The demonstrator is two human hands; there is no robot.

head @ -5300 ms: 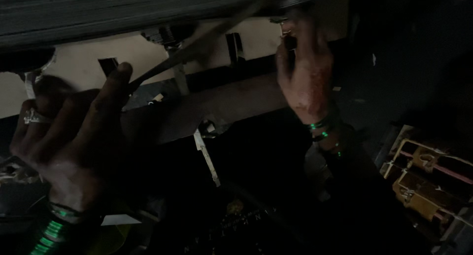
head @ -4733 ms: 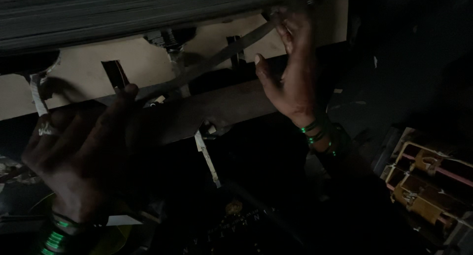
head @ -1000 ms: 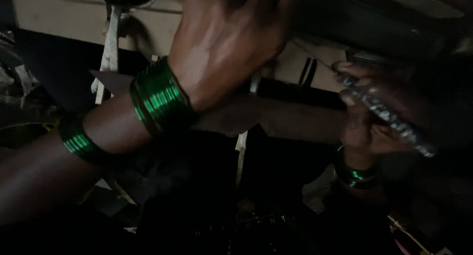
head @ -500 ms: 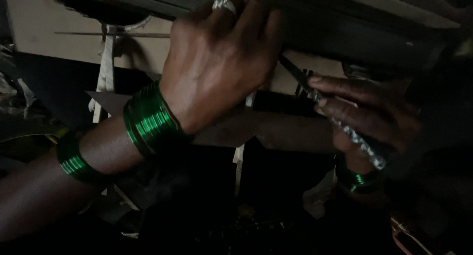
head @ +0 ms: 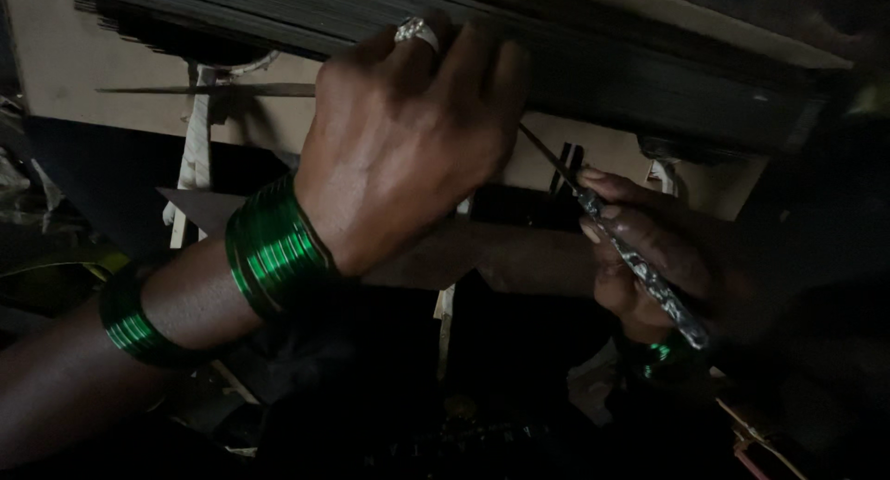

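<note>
- The left hand (head: pixel 408 156) reaches up with its fingers curled and pressed against the band of dark taut threads (head: pixel 649 68) that runs across the top of the view; whether it pinches any of them cannot be told.
- A ring (head: pixel 414 31) sits on one finger of that hand, right at the lower edge of the threads.
- Green bangles (head: pixel 273 248) circle the left wrist, and a second green band (head: pixel 134 322) sits further down the forearm, well below the threads.
- The right hand (head: pixel 649 258) is closed around a thin metal tool (head: pixel 640 267) with a mottled handle.
- The tool slants up and to the left, its slim tip ending just under the threads, beside the left hand's fingertips.
- A green bangle (head: pixel 660 355) shows on the right wrist, in deep shadow.
- Below the threads lies a pale board (head: pixel 83 82), with a pale upright strip (head: pixel 195 156) crossing it.
- A dark wooden bar (head: pixel 519 258) runs below the threads, behind both hands.
</note>
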